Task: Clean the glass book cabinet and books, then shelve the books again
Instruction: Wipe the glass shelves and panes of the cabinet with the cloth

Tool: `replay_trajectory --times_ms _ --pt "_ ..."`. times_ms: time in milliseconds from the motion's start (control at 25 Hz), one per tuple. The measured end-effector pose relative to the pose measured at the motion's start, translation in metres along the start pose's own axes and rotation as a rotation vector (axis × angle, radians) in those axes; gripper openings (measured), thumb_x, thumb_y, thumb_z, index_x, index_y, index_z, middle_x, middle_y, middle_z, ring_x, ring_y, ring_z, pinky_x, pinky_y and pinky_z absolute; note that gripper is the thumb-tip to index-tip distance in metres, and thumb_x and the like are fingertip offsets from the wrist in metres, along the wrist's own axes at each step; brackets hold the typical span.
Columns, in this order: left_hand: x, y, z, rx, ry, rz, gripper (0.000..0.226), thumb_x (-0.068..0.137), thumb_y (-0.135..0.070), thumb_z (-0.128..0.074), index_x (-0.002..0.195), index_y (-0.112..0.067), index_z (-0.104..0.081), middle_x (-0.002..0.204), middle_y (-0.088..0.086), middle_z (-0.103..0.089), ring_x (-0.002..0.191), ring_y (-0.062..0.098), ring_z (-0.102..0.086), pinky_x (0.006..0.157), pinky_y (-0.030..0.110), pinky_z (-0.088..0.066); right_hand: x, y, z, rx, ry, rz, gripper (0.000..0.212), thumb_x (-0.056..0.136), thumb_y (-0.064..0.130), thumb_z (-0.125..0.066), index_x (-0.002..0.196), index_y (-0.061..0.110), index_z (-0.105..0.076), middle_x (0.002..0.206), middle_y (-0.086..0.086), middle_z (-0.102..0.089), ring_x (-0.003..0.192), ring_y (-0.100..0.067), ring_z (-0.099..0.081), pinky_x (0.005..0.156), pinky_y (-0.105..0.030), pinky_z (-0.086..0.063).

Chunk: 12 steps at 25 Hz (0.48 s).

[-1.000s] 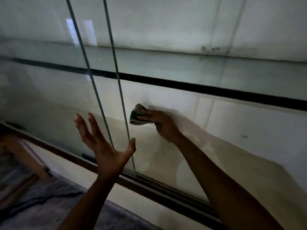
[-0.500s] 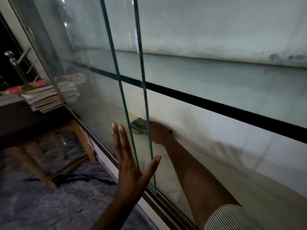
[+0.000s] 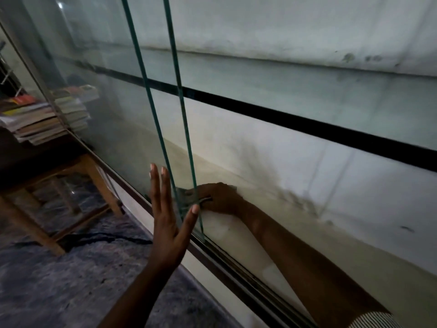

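The right hand (image 3: 220,197) has carried the cloth (image 3: 186,197) leftwards since a second ago, and the cloth now lies behind the green edges of the two sliding panes (image 3: 151,114); the left hand (image 3: 165,221) has come nearer the glass. The right hand's fingers curl round the cloth and press it where the cabinet floor (image 3: 331,245) meets the back wall (image 3: 283,162); the left hand's fingers are straight and close together, thumb splayed, palm facing the pane, contact not determinable. The back wall is whitish with dark smudges just right of the right hand; the cabinet floor is cream and dull. A dark-edged glass shelf (image 3: 307,124) runs above. Outside, at left, the books (image 3: 35,121) sit stacked on a table with wooden legs (image 3: 94,171); blue-grey carpet (image 3: 71,280) covers the room floor.
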<state>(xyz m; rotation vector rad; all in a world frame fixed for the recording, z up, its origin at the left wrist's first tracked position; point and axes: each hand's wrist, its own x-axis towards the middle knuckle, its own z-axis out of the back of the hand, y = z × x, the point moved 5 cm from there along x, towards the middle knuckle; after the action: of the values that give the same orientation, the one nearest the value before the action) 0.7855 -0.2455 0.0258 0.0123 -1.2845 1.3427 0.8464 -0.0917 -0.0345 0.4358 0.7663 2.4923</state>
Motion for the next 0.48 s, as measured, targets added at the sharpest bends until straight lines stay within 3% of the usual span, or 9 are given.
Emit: replay_trajectory --times_ms 120,200,280,360,480 --pt "-0.007 -0.004 0.006 -0.065 0.030 0.017 0.073 0.094 -0.054 -0.038 0.150 -0.015 -0.012 0.159 0.006 0.002 0.147 0.015 -0.001 0.117 0.020 -0.007 -0.049 -0.007 0.006 0.096 -0.032 -0.065 0.035 0.074 0.005 -0.067 0.109 0.009 -0.069 0.119 -0.006 -0.065 0.110 -0.014 -0.060 0.098 -0.021 -0.044" --pt "-0.025 -0.010 0.005 -0.105 0.043 0.026 0.071 0.093 -0.052 -0.039 0.149 -0.015 -0.018 0.159 0.003 -0.001 0.146 0.013 -0.003 0.116 0.017 -0.009 -0.083 -0.003 0.014 0.137 -0.104 -0.138 0.034 0.072 0.014 -0.069 0.106 0.010 -0.071 0.115 -0.006 -0.067 0.106 -0.015 -0.063 0.096 -0.028 -0.048" --pt "-0.051 -0.016 0.001 -0.142 0.080 0.039 0.067 0.093 -0.047 -0.043 0.148 -0.016 -0.022 0.159 0.001 -0.005 0.146 0.011 -0.005 0.114 0.014 -0.010 -0.122 -0.002 0.020 0.080 -0.179 -0.247 0.035 0.073 0.016 -0.066 0.108 0.020 -0.070 0.114 -0.001 -0.068 0.102 -0.015 -0.065 0.089 -0.034 -0.052" --pt "-0.076 -0.023 -0.009 -0.166 0.159 0.024 0.061 0.093 -0.043 -0.044 0.146 -0.020 -0.026 0.158 -0.002 -0.010 0.145 0.009 -0.010 0.113 0.012 -0.013 -0.174 -0.002 0.023 0.052 -0.261 -0.431 0.033 0.076 0.020 -0.065 0.107 0.031 -0.070 0.113 0.006 -0.068 0.099 -0.011 -0.065 0.085 -0.031 -0.054" --pt "-0.090 -0.032 -0.034 -0.164 0.351 -0.149 0.050 0.097 -0.043 -0.036 0.144 -0.028 -0.029 0.156 -0.007 -0.018 0.144 0.015 -0.019 0.115 0.026 -0.020 -0.251 0.022 0.027 0.129 -0.370 -0.555 0.033 0.074 0.022 -0.071 0.097 0.045 -0.069 0.103 0.026 -0.066 0.098 0.002 -0.064 0.091 -0.019 -0.048"
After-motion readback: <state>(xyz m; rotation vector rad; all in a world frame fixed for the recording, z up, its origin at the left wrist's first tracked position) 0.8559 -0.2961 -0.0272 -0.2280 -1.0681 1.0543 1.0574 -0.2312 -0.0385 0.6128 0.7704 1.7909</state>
